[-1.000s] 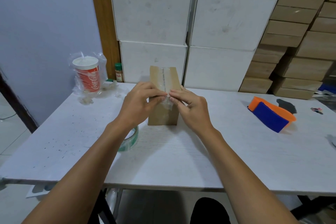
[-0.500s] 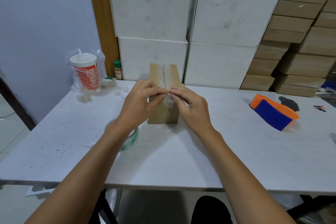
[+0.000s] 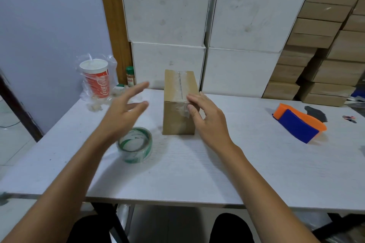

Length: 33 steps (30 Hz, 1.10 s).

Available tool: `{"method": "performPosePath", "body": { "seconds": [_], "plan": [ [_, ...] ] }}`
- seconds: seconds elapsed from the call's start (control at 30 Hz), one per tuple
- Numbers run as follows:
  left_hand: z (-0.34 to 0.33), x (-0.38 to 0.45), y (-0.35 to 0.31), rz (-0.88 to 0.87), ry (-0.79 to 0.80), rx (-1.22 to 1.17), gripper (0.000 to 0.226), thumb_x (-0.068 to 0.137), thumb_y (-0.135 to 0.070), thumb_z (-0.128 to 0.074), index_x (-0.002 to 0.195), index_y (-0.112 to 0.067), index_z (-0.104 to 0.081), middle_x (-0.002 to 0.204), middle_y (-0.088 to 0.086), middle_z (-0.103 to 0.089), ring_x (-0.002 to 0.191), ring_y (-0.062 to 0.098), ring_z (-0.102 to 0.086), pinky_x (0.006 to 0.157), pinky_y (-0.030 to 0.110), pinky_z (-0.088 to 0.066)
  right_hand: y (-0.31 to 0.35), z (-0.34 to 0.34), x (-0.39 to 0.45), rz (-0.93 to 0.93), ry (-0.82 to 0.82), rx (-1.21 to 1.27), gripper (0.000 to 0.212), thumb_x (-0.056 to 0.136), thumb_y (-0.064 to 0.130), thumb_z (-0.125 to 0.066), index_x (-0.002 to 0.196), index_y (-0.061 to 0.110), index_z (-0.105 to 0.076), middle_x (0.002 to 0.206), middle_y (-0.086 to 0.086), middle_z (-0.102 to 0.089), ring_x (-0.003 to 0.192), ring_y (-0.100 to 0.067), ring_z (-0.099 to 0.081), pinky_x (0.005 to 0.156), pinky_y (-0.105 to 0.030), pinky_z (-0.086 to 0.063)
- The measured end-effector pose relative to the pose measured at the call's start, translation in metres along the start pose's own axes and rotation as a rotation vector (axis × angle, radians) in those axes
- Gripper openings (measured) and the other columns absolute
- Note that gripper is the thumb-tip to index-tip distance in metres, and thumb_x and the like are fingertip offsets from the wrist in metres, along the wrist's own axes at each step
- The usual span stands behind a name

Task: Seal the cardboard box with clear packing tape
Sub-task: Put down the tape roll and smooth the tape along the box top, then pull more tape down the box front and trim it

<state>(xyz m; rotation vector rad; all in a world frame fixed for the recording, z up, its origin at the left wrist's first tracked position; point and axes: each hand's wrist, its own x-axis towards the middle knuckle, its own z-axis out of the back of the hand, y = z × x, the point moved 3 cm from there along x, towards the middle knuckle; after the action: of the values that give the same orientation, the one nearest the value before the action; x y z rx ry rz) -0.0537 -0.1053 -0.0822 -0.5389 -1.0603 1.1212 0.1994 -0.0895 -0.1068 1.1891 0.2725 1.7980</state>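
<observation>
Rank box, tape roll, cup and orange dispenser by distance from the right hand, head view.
From the right hand:
1. Box: touching it, just left of the hand.
2. Tape roll: left, on the table's near side.
3. Cup: far left, at the back.
4. Orange dispenser: far right.

The cardboard box [image 3: 179, 102] stands mid-surface [image 3: 227, 163]. The tape roll [image 3: 135, 145] lies before it to the left, the cup [image 3: 96, 81] in a bag at the far left corner, the dispenser [image 3: 298, 124] well to the right. Stacked boxes [image 3: 217, 16] stand behind the surface.
</observation>
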Motion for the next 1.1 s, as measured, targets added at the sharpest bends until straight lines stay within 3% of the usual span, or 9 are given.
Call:
{"method": "performPosePath", "body": {
  "seconds": [0.07,0.13,0.2,0.3,0.43,0.53,0.73,0.87,1.1],
  "plan": [
    [0.031,-0.014,0.018,0.096,0.002,-0.008,0.053,0.103,-0.014,-0.058,0.15,-0.037,-0.056,0.153,-0.011,-0.058,0.133,-0.001,-0.058,0.107,0.027,-0.049,0.014,0.002,-0.006,0.06,-0.028,-0.094,0.038,0.107,0.018,-0.058,0.144,0.019,-0.061,0.15,0.005,-0.059,0.155,-0.017,-0.033,0.119,-0.019,-0.026],
    [0.054,-0.034,0.039,0.191,0.089,-0.001,0.058,0.087,-0.017,-0.052,0.137,-0.046,-0.058,0.149,-0.005,-0.062,0.133,0.002,-0.058,0.112,0.042,-0.047,0.036,0.005,-0.015,0.207,-0.204,-0.124,0.035,0.101,0.004,-0.057,0.135,0.007,-0.067,0.139,-0.006,-0.066,0.143,-0.027,-0.048,0.117,-0.027,-0.035],
    [0.064,-0.058,0.057,0.274,0.244,0.038,0.063,0.08,-0.022,-0.051,0.13,-0.06,-0.059,0.148,-0.013,-0.063,0.133,-0.004,-0.055,0.114,0.044,-0.045,0.057,0.0,-0.027,0.343,-0.333,-0.107,0.029,0.092,-0.001,-0.057,0.116,-0.002,-0.073,0.117,-0.013,-0.073,0.114,-0.032,-0.062,0.102,-0.036,-0.048],
    [0.062,-0.083,0.073,0.282,0.397,0.178,0.065,0.084,-0.033,-0.063,0.128,-0.08,-0.05,0.139,-0.041,-0.062,0.132,-0.015,-0.054,0.115,0.034,-0.043,0.087,-0.027,-0.041,0.413,-0.152,-0.008,0.022,0.09,0.004,-0.06,0.107,0.0,-0.074,0.104,-0.01,-0.074,0.099,-0.026,-0.064,0.088,-0.034,-0.051],
    [0.054,-0.087,0.073,0.16,0.294,0.284,0.05,0.089,-0.02,-0.079,0.126,-0.052,-0.068,0.124,-0.05,-0.063,0.119,-0.021,-0.059,0.1,0.014,-0.044,0.097,-0.078,-0.054,0.285,0.343,-0.066,0.035,0.095,0.032,-0.066,0.128,0.019,-0.065,0.123,0.003,-0.07,0.115,-0.017,-0.059,0.095,-0.037,-0.05],
    [0.06,-0.091,0.077,0.143,0.155,0.307,0.032,0.092,-0.017,-0.082,0.115,-0.039,-0.075,0.114,-0.036,-0.073,0.107,-0.012,-0.068,0.091,0.018,-0.053,0.088,-0.095,-0.061,0.274,0.439,-0.166,0.039,0.094,0.038,-0.065,0.131,0.027,-0.063,0.13,0.009,-0.069,0.124,-0.014,-0.056,0.102,-0.037,-0.043],
    [0.067,-0.091,0.073,0.16,0.025,0.208,0.015,0.09,-0.012,-0.084,0.09,-0.026,-0.084,0.092,-0.017,-0.083,0.088,0.002,-0.076,0.078,0.012,-0.056,0.087,-0.091,-0.068,0.204,0.394,-0.145,0.019,0.1,0.034,-0.061,0.114,0.026,-0.07,0.113,0.01,-0.077,0.105,-0.012,-0.064,0.1,-0.038,-0.041],
    [0.056,-0.077,0.044,0.144,-0.059,0.118,0.014,0.088,-0.011,-0.085,0.091,-0.025,-0.084,0.094,-0.019,-0.082,0.091,0.002,-0.078,0.079,0.007,-0.057,0.082,-0.068,-0.07,-0.071,0.311,0.097,0.015,0.1,0.034,-0.064,0.113,0.027,-0.068,0.111,0.012,-0.074,0.101,-0.009,-0.064,0.088,-0.034,-0.052],
    [0.016,-0.035,-0.019,0.114,0.089,0.076,0.02,0.083,-0.013,-0.088,0.096,-0.023,-0.076,0.084,-0.008,-0.083,0.081,0.013,-0.081,0.074,0.024,-0.065,0.061,-0.027,-0.085,-0.369,0.159,0.379,0.002,0.099,0.025,-0.068,0.101,0.027,-0.069,0.101,0.011,-0.074,0.101,-0.003,-0.068,0.081,-0.022,-0.057]
  ]
}}
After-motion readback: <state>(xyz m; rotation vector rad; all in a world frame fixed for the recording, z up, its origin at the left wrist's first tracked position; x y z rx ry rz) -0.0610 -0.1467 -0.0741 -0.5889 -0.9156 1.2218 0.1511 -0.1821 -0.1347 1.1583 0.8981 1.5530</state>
